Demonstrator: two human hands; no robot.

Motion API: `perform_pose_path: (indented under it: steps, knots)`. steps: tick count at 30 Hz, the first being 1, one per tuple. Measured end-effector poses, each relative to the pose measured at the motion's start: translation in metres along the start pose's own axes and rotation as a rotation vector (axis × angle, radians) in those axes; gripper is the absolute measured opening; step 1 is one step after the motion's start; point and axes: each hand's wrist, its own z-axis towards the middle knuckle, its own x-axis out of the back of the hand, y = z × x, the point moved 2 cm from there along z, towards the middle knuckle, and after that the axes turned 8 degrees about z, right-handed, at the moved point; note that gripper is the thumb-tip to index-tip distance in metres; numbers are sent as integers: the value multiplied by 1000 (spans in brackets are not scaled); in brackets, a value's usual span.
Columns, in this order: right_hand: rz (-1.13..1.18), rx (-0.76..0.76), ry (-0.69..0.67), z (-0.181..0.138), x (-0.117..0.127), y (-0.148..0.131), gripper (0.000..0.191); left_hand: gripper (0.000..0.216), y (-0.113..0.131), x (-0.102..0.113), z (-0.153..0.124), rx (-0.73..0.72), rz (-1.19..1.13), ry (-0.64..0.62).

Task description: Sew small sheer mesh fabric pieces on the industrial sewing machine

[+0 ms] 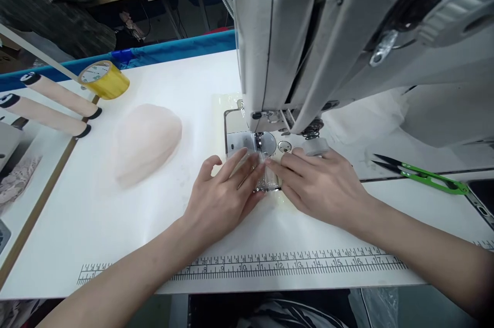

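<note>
Both hands rest at the needle area of a sewing machine (266, 60). My left hand (224, 189) lies left of the presser foot, palm down, fingers stretched out over the metal needle plate (238, 141). My right hand (322, 184) is on the right side, its fingers bent together and the index fingertip pointing at the left fingertips. Between the hands is a clear, shiny patch (269, 180); I cannot tell whether it is a cover or a thin strip. Whatever the right fingertips pinch is hidden.
A sheer pale pink fabric piece (150, 140) lies left. Beyond are a yellow tape roll (104, 79) and two thread spools (62, 94). Green thread snips (424, 174) lie right, near a dark device (482, 197). A printed ruler (270, 265) runs along the front edge. Another person's dark clothing (50, 4) shows behind.
</note>
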Motion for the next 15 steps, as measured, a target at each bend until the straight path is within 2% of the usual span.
perform_pose_path:
  steps: [15]
  knots:
    - [-24, -16, 17, 3, -7, 1, 26, 34, -11, -10, 7, 41, -123, -13]
